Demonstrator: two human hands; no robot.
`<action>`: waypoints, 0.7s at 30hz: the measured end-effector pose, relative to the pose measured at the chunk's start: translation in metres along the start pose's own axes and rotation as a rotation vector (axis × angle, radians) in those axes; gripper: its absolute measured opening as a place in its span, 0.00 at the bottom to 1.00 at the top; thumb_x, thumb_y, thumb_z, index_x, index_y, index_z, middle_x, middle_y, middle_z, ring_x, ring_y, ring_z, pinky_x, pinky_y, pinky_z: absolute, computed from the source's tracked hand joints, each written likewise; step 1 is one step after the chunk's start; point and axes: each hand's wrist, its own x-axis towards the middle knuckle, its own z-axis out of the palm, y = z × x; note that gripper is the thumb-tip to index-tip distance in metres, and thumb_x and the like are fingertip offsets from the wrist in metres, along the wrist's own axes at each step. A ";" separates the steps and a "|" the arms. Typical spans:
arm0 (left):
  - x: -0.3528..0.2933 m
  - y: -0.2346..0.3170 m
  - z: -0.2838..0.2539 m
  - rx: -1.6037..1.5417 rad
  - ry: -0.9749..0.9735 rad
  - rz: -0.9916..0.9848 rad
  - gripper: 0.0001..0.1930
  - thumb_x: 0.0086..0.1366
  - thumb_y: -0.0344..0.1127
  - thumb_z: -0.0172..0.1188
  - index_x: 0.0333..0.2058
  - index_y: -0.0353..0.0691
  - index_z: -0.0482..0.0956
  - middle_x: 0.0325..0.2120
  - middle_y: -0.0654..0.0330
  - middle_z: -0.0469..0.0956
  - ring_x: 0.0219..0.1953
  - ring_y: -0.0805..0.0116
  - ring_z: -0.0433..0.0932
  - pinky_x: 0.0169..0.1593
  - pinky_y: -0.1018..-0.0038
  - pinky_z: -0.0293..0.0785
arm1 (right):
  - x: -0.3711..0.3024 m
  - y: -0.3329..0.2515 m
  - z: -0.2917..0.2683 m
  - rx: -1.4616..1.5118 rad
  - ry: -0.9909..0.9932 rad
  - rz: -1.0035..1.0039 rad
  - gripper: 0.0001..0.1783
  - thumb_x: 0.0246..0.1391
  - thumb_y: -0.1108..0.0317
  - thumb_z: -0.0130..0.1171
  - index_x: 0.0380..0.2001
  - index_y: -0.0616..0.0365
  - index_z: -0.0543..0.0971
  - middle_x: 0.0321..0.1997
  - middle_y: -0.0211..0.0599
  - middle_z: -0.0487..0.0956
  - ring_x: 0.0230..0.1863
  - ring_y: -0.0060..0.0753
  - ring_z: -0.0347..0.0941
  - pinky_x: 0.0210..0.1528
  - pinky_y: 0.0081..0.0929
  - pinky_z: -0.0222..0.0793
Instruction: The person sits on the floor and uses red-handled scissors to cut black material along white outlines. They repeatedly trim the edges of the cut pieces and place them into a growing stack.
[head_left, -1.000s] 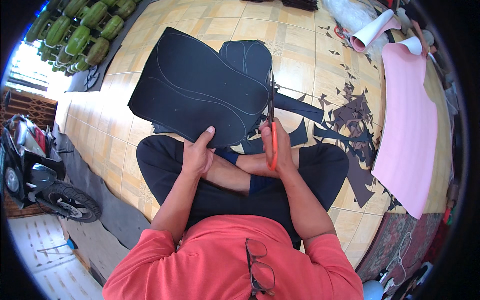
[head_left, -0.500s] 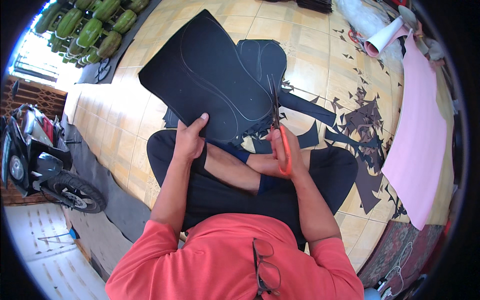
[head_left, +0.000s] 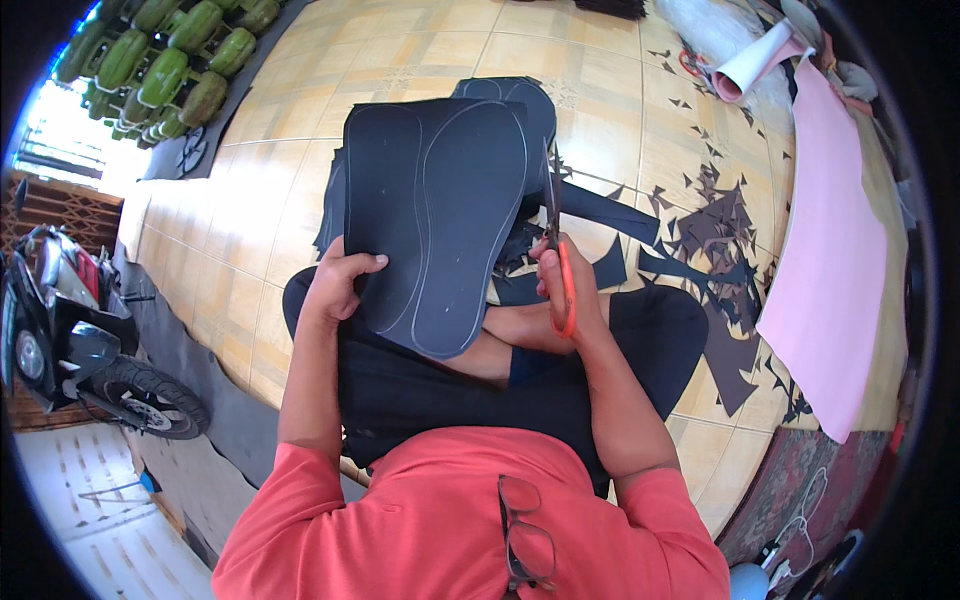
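Observation:
Held by its left edge, a black sheet with pale sole-shaped outlines stands raised over my crossed legs. My left hand pinches it, thumb on the front face. The sheet's right edge follows one drawn outline. My right hand is closed round the orange handles of a pair of scissors. Their blades point away from me, just right of the sheet and apart from it. Behind lies another outlined black sheet, partly hidden. Dark offcuts lie under the scissors.
Small dark scraps and strips are strewn over the tiled floor on the right, beside a long pink sheet. A motorcycle stands at left, near a grey mat. Green gas cylinders are stacked far left.
My left hand has turned the black sheet more upright and brought it nearer and lower. The scissors stay in my right hand, almost in the same place.

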 end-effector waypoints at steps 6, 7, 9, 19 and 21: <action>-0.004 -0.004 0.000 0.083 -0.060 -0.112 0.24 0.47 0.21 0.61 0.47 0.28 0.73 0.38 0.53 0.78 0.41 0.62 0.78 0.47 0.70 0.75 | -0.002 -0.013 -0.008 -0.039 0.012 0.020 0.20 0.65 0.52 0.47 0.35 0.62 0.72 0.25 0.43 0.73 0.27 0.41 0.71 0.32 0.33 0.67; -0.004 -0.003 0.001 0.102 -0.064 -0.125 0.25 0.46 0.21 0.61 0.47 0.28 0.73 0.38 0.53 0.78 0.41 0.63 0.78 0.47 0.71 0.75 | -0.002 -0.014 -0.009 -0.035 0.020 0.031 0.19 0.64 0.54 0.50 0.34 0.63 0.72 0.27 0.51 0.76 0.30 0.52 0.74 0.35 0.39 0.69; -0.004 -0.004 0.000 0.124 -0.071 -0.143 0.25 0.46 0.21 0.62 0.47 0.28 0.73 0.38 0.54 0.78 0.40 0.63 0.78 0.46 0.71 0.75 | -0.002 -0.014 -0.008 -0.029 0.029 0.031 0.20 0.64 0.53 0.50 0.32 0.63 0.71 0.24 0.49 0.74 0.27 0.47 0.72 0.33 0.37 0.68; 0.007 0.015 -0.029 0.205 -0.062 -0.196 0.29 0.42 0.23 0.62 0.49 0.30 0.73 0.37 0.54 0.78 0.38 0.64 0.77 0.41 0.73 0.75 | -0.007 -0.018 -0.014 0.001 -0.074 0.089 0.25 0.64 0.51 0.50 0.22 0.61 0.68 0.17 0.40 0.67 0.22 0.29 0.61 0.27 0.31 0.61; 0.003 0.019 -0.028 0.247 -0.069 -0.192 0.29 0.42 0.23 0.62 0.49 0.30 0.73 0.37 0.54 0.78 0.37 0.64 0.77 0.41 0.73 0.75 | -0.008 -0.010 -0.010 -0.049 -0.054 0.020 0.24 0.65 0.52 0.50 0.23 0.63 0.68 0.18 0.45 0.67 0.21 0.35 0.63 0.28 0.34 0.63</action>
